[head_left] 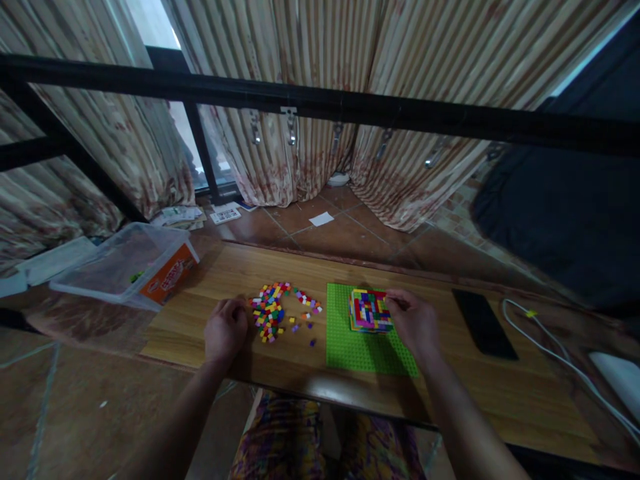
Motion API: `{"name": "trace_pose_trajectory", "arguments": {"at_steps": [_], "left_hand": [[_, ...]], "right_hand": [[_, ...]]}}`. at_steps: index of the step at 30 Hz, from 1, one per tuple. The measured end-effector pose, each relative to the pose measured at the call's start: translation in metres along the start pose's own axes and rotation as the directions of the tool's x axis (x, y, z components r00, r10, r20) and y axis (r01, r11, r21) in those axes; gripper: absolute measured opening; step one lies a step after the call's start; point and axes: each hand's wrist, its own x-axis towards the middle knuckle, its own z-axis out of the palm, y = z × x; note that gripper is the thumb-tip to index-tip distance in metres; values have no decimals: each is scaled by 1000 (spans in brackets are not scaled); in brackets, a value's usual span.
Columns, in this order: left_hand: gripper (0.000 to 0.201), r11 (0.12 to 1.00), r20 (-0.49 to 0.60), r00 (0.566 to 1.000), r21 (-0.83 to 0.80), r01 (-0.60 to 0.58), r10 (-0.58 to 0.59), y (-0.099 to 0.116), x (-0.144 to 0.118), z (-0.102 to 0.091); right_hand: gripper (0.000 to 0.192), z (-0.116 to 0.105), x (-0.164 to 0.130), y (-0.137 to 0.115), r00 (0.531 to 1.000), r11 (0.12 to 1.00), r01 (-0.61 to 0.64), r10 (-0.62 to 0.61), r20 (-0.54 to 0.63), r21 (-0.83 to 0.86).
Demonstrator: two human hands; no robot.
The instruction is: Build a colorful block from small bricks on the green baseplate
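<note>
Green baseplate (350, 357) carries a squat, multicoloured brick stack (370, 312).

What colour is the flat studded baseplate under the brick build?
The baseplate is bright green, seen best in the head view.

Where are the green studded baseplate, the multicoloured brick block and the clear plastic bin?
Green studded baseplate (363, 357): head view, bare near part.
Multicoloured brick block (371, 311): head view, top face.
Clear plastic bin (171, 275): head view, orange-labelled end wall.
</note>
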Motion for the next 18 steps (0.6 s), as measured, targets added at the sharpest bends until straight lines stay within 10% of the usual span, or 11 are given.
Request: {"name": "trace_pose_trajectory", "arguments": {"at_steps": [12, 18], "left_hand": [[21, 998, -13, 1000, -56, -9, 8, -1, -3, 3], [22, 996, -30, 999, -85, -17, 15, -1, -5, 4]], "right_hand": [[23, 7, -38, -42, 994, 986, 79, -90, 69, 144], [22, 79, -89, -77, 835, 917, 363, -399, 378, 165]]}}
